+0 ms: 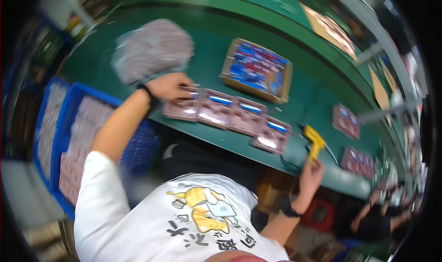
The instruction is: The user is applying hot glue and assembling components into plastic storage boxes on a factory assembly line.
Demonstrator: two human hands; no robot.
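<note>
Four-sided pink plastic housings lie in a row along the table's near edge, each with a blue-white strip. At the left end of that row, my left hand (pixel 172 87) has its fingers curled over the upper part of a pink plastic housing (pixel 180 109); the fingertips are partly hidden and blurred. Beside it sit a second housing (pixel 214 110), a third housing (pixel 246 117) and, slightly apart, a right-end housing (pixel 271 135). To the right of the row my right hand (pixel 313 170) grips the handle of a yellow pistol-shaped tool (pixel 314 140) with a cable or hose.
Behind the row is a cardboard box (pixel 286 84) of blue and red pieces. A clear bag of pinkish parts (pixel 154 50) lies far left. Blue crates (pixel 62 144) hold more parts. More housings (pixel 346 121) sit right on the green table (pixel 209 45). Another person (pixel 377 220) is lower right.
</note>
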